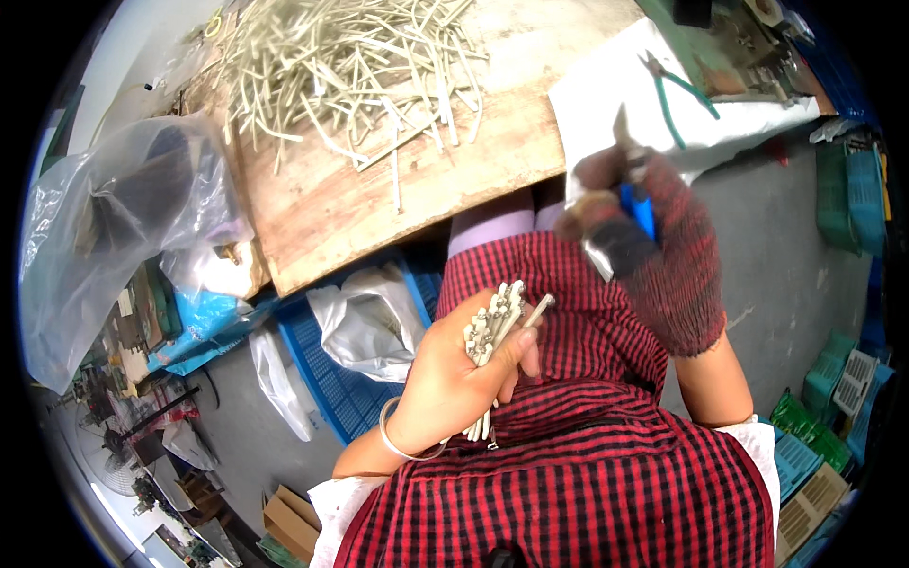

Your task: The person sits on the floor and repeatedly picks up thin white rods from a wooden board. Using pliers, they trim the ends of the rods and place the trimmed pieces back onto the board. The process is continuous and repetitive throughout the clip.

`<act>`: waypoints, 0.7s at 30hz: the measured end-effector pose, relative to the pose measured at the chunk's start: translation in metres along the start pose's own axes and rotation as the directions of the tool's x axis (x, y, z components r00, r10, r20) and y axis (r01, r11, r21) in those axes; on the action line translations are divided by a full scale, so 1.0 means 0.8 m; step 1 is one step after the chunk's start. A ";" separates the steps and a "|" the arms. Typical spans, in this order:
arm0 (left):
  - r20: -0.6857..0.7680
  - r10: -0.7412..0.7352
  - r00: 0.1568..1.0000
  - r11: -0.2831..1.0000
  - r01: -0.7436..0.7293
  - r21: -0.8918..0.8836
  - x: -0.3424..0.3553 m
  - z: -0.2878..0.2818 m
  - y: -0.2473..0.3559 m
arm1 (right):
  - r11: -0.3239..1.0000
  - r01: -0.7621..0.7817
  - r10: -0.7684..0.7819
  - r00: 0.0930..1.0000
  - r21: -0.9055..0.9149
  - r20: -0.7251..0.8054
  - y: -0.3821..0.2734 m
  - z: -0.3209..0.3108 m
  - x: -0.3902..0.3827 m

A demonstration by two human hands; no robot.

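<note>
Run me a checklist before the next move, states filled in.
1. Bundle of pale strips gripped in the left hand: ok.
2. Strip ends gathered evenly: not ok, one strip angles off to the side.
3. Blue-handled tool held in the right hand: ok.
4. Tool tip closed: cannot tell, it is blurred.
5. Both hands gloved: not ok, the right is, the left is bare.
6. Green-handled pliers laid down on the white sheet: ok.
</note>
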State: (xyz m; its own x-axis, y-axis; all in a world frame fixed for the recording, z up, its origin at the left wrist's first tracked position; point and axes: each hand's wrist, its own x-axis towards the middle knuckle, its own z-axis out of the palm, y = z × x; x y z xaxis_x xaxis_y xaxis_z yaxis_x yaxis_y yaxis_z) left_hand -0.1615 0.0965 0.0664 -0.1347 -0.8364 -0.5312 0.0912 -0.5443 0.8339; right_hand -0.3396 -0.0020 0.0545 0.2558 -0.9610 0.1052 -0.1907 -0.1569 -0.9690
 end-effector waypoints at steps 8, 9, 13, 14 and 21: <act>-0.086 0.276 0.957 0.892 -0.222 0.394 0.000 0.000 -0.004 | 0.915 0.270 -0.176 0.935 -0.299 0.308 -0.034 -0.005 -0.008; -0.083 0.332 0.940 0.847 -0.258 0.466 -0.001 -0.002 -0.005 | 0.843 0.367 -0.240 0.911 -0.394 0.335 -0.035 -0.010 -0.005; -0.044 0.585 0.810 0.575 -0.375 0.727 0.000 -0.011 -0.004 | 0.660 0.434 -0.236 0.895 -0.613 0.379 -0.047 -0.029 -0.013; -0.057 0.576 0.815 0.578 -0.358 0.733 -0.001 -0.011 -0.004 | 0.635 0.460 -0.275 0.885 -0.621 0.375 -0.048 -0.028 -0.016; -0.009 0.569 0.822 0.551 -0.374 0.746 -0.001 -0.006 0.002 | 0.897 0.266 -0.131 0.922 -0.352 0.364 -0.045 -0.019 -0.008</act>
State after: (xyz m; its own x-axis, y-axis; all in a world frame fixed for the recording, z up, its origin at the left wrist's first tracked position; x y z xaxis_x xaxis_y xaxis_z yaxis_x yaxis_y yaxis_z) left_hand -0.1565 0.0958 0.0671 -0.0503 -0.9981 0.0364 -0.6353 0.0601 0.7699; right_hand -0.3486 0.0060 0.0925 0.6055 -0.7829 0.1427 -0.4366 -0.4767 -0.7630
